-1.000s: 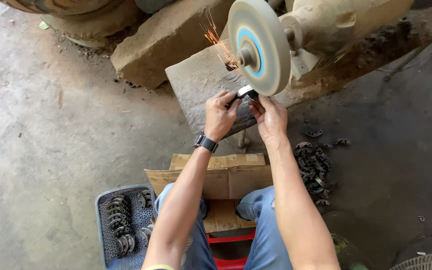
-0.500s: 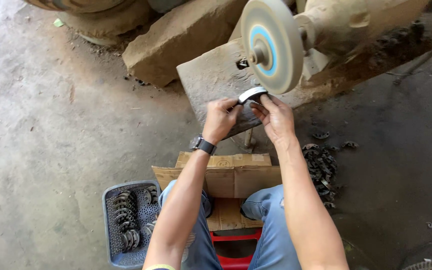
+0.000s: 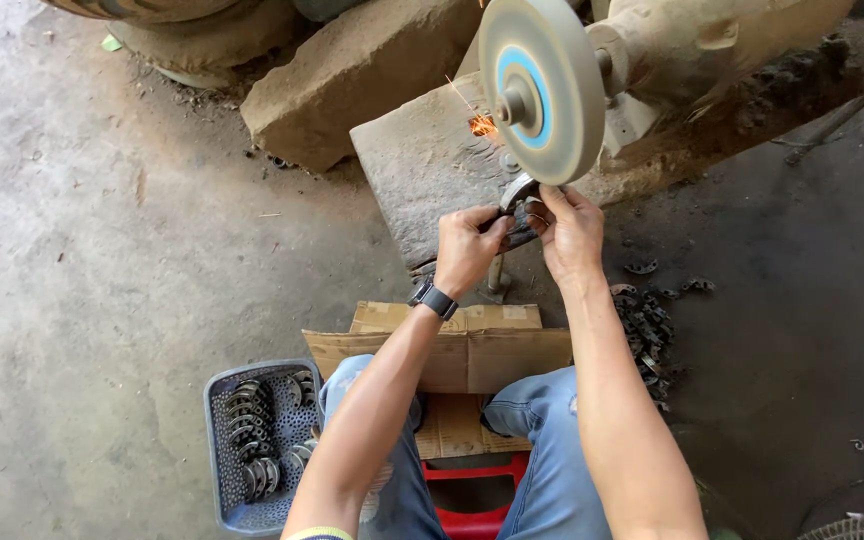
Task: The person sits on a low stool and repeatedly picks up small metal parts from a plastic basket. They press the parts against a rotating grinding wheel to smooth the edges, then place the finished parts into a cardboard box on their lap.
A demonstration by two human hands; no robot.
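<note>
My left hand (image 3: 467, 248) and my right hand (image 3: 569, 230) together grip a small curved metal piece (image 3: 518, 194) and press it against the lower edge of a round grey grinding wheel (image 3: 538, 88) with a blue centre. Orange sparks (image 3: 478, 123) fly off to the left of the wheel. A black watch (image 3: 434, 299) sits on my left wrist. The wheel is mounted on a dusty grinder motor (image 3: 712, 45) at the upper right.
A grey plastic basket (image 3: 220, 450) holding several curved metal pieces stands at my lower left. A heap of similar pieces (image 3: 644, 325) lies on the floor to my right. Folded cardboard (image 3: 462, 350) rests over my knees, a red stool (image 3: 477, 500) below. Large stone blocks (image 3: 352, 75) sit behind.
Sparks stopped half a second ago and fly again now as the piece touches the wheel. The view has shifted slightly; my hands stay at the wheel's lower edge.
</note>
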